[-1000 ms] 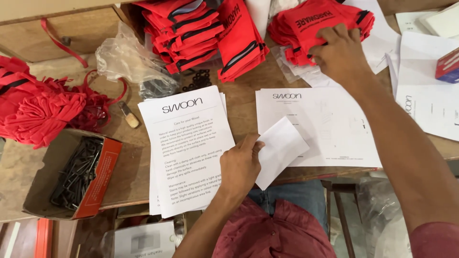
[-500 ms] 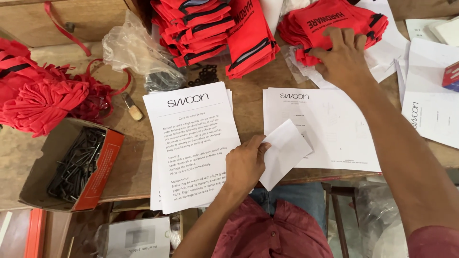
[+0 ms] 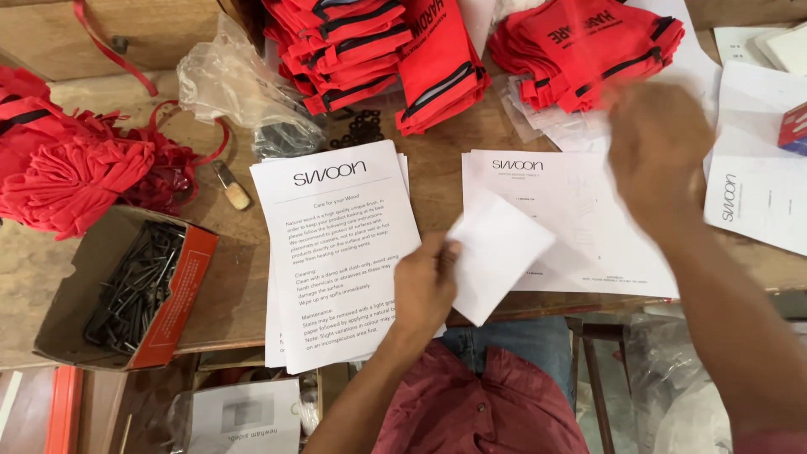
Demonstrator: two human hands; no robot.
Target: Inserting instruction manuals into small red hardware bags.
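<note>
My left hand (image 3: 424, 286) is closed on a folded white paper (image 3: 500, 252), held just above the wooden table's front edge, between two stacks of printed sheets. The left stack (image 3: 336, 244) carries paragraphs of text; the right stack (image 3: 580, 227) is mostly blank. My right hand (image 3: 656, 143) is motion-blurred over the right stack's far corner, just below a pile of red fabric pouches (image 3: 588, 42). The blur hides whether it holds anything.
More red pouches (image 3: 370, 42) are stacked at the top middle. A heap of red fabric (image 3: 67, 168) lies at the left, above an open cardboard box (image 3: 181, 294) of black hex keys. A clear plastic bag (image 3: 244, 84), small black rings (image 3: 361, 126) and more sheets (image 3: 756, 193) lie around.
My right hand has come off the red pouch pile and pulled back toward me, over the right stack. The left hand keeps the folded paper in about the same place.
</note>
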